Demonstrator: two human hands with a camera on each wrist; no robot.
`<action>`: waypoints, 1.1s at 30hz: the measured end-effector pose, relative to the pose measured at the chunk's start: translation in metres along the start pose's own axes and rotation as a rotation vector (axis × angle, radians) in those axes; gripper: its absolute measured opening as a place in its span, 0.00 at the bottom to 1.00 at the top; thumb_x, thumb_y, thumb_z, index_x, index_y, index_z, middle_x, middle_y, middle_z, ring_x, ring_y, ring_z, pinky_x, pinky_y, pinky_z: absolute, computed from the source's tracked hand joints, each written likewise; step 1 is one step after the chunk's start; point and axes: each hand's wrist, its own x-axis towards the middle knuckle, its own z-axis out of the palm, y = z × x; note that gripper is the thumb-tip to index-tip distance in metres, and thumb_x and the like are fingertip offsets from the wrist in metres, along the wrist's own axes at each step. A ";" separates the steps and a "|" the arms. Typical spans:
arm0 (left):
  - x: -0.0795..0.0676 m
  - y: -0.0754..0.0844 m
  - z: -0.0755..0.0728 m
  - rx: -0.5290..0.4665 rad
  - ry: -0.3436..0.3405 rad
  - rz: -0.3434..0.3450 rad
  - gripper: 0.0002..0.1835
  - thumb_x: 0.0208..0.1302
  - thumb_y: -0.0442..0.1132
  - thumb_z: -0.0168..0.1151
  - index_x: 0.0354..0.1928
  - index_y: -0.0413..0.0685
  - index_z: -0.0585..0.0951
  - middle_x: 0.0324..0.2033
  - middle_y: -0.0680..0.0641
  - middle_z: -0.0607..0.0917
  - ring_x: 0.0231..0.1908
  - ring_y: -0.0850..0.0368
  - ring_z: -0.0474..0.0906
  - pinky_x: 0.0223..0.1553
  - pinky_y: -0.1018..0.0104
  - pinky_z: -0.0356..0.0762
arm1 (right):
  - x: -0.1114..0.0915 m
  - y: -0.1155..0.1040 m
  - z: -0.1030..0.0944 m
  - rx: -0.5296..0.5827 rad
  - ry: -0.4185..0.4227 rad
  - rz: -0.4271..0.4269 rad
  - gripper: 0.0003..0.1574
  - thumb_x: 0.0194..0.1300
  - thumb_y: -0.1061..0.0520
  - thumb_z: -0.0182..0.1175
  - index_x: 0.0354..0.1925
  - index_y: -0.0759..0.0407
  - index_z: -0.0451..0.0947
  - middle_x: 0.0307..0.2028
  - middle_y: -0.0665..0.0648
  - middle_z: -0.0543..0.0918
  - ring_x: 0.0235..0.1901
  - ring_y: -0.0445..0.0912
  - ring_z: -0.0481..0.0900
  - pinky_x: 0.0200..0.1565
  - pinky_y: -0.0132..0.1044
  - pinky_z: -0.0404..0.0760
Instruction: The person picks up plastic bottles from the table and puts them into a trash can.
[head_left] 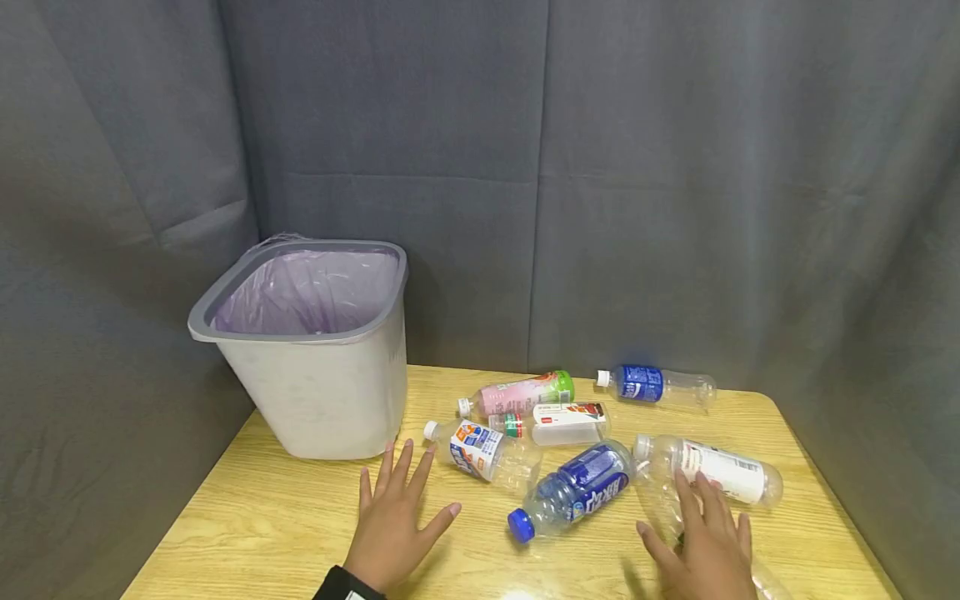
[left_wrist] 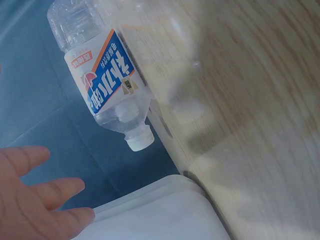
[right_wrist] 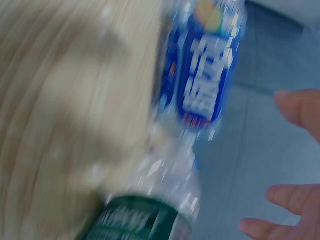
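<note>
My left hand, fingers spread, is over the table's near side and holds nothing. Closest to it lies a clear bottle with a white, orange and blue label; the left wrist view shows its white cap. With fingers apart, my right hand is above a clear bottle that it partly hides; its green label shows in the right wrist view. A blue-capped bottle with a blue label lies between the hands. Beyond the right fingertips is a white-labelled bottle.
A pale bin lined with a purple bag stands at the back left. Farther back lie a pink-and-green bottle, a clear bottle with a white label and a blue-labelled bottle. Grey curtains enclose the wooden table.
</note>
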 end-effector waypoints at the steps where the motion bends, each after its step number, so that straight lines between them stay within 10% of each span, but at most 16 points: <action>1: 0.000 -0.001 0.000 0.001 0.002 0.001 0.43 0.60 0.72 0.50 0.71 0.56 0.58 0.69 0.40 0.53 0.68 0.42 0.37 0.60 0.30 0.36 | -0.002 0.008 -0.002 -0.014 -0.002 0.021 0.54 0.55 0.37 0.65 0.68 0.62 0.53 0.62 0.72 0.58 0.61 0.69 0.53 0.56 0.74 0.40; 9: -0.001 -0.002 -0.001 0.006 0.007 0.001 0.43 0.60 0.71 0.50 0.70 0.54 0.60 0.69 0.39 0.54 0.69 0.45 0.34 0.61 0.31 0.36 | -0.014 0.065 -0.013 -0.105 -0.328 0.324 0.64 0.50 0.26 0.62 0.66 0.67 0.51 0.59 0.79 0.55 0.53 0.78 0.55 0.53 0.76 0.45; 17: -0.004 -0.005 0.004 0.007 -0.002 0.002 0.44 0.60 0.71 0.51 0.71 0.54 0.58 0.69 0.39 0.53 0.69 0.45 0.33 0.61 0.31 0.35 | -0.016 0.086 -0.007 -0.084 -0.507 0.401 0.72 0.44 0.20 0.61 0.65 0.70 0.49 0.51 0.81 0.62 0.49 0.74 0.63 0.43 0.67 0.70; 33: -0.006 -0.007 0.005 -0.007 -0.015 -0.003 0.44 0.59 0.68 0.55 0.71 0.54 0.57 0.70 0.39 0.51 0.68 0.44 0.32 0.60 0.30 0.34 | -0.020 0.086 -0.005 -0.048 -0.475 0.406 0.68 0.48 0.23 0.61 0.65 0.71 0.50 0.50 0.82 0.61 0.48 0.73 0.63 0.43 0.67 0.70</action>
